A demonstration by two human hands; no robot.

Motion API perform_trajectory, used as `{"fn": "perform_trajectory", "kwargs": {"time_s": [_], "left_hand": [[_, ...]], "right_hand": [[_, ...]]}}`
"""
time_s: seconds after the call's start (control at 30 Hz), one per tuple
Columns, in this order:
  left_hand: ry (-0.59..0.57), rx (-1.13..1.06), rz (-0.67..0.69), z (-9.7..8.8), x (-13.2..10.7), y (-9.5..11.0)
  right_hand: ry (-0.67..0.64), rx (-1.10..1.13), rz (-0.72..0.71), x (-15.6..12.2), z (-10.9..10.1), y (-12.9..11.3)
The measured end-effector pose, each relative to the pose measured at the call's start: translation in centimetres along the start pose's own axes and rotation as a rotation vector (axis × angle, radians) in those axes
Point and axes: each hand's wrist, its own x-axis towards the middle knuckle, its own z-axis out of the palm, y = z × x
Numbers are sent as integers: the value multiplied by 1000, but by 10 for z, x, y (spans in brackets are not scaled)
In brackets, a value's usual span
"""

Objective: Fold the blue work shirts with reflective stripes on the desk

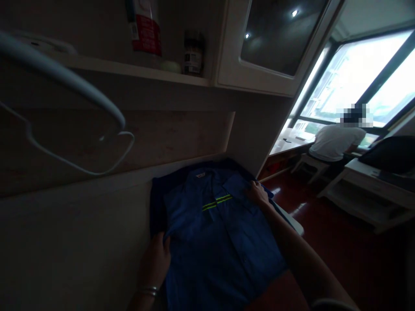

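A blue work shirt [223,233] with yellow-green stripes across the chest lies spread out, collar away from me, over darker blue cloth [158,194]. My left hand [158,255], with a bracelet at its wrist, is closed on the shirt's left edge, thumb and fingers together. At the upper right, by the shoulder, my right hand [259,193] grips the shirt's edge with curled fingers. Dim light hides the fingertips of both hands.
A white lamp arm or pipe [81,82] with a dangling cable [81,168] juts in from the left. Above, a shelf [129,69] holds a red-labelled container [145,34] and a jar [193,54]. To the right, a person [337,140] sits by the window.
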Motion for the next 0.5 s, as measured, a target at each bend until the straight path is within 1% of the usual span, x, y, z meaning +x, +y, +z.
{"fn": "perform_trajectory", "kwargs": {"time_s": [0.07,0.13,0.2,0.27,0.3,0.37,0.43,0.5], "left_hand": [[18,-138,-80,-4,-1,-6],[61,-299,-149,-10,-4,-14],[128,-408,-207,-22,-10,-25],[198,-446,-257,-39,-15,-42],[234,-442,-290,-50,-17,-54],[294,-403,-354,-75,-19,-85],[327,-327,-403,-105,-18,-125],[364,-174,-436,-139,-16,-169]], "right_hand": [[-61,4,20,9,1,-4],[-102,22,-1,13,3,-8],[-130,41,-47,12,5,-16],[-145,59,-123,9,5,-31],[-140,76,-174,6,4,-41],[-123,146,-291,-3,2,-68],[-135,262,-396,-16,2,-100],[-203,388,-469,-32,4,-137]]}}
